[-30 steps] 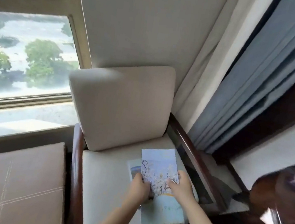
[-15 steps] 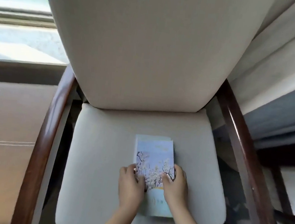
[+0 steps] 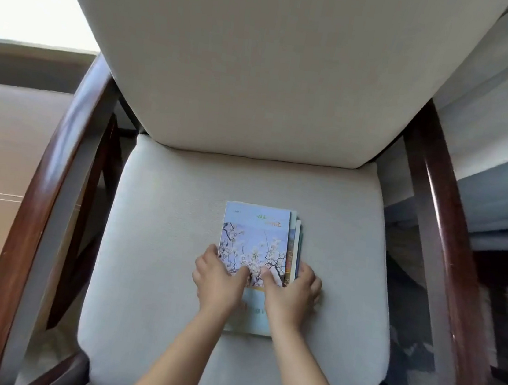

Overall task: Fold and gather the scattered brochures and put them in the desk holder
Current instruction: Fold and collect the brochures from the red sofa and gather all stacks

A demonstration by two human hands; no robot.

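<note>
Brochures [image 3: 254, 240] stacked on chair seat [image 3: 160, 244], right edges stepped. Left hand [image 3: 219, 279] flat, spread on left edge; right hand [image 3: 290, 289] flat, fingers curled round right edge. Neither lifting. Thin, light, slippery paper, likely to fan; pinch whole stack at long edges. Holder unseen.

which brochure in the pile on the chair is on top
The blossom-cover brochure tops the pile; the others show only as thin edges along its right side.
</note>
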